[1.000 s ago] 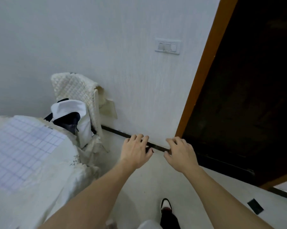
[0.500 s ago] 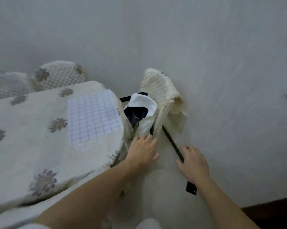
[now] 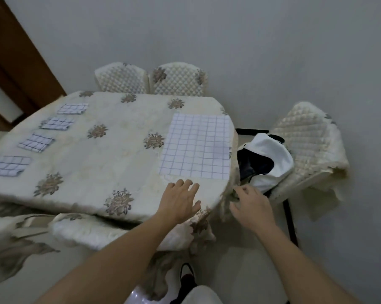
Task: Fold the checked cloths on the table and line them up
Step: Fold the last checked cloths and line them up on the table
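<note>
The left hand is open, fingers spread and straight, palm down over the near edge of the table. Its fingertips stop just short of the near edge of the unfolded checked cloth. The right hand hangs beside the table's right corner with fingers loosely bent and holding nothing. Whether its fingertips brush the hanging tablecloth cannot be told.

The unfolded checked cloth is white with thin purple lines. It lies flat and fully spread at the table's right end, its right edge reaching the table's rim.

Well apart from it, along the left side, four folded cloths lie in a line. From front to back they are the nearest folded cloth, the second folded cloth, the third folded cloth and the farthest folded cloth.

Beyond the right corner, a quilted chair holds a white and dark bundle.

The task looks mostly done, with four cloths folded and lined up. One cloth appears to remain, and it needs folding and then a place in that row.
</note>
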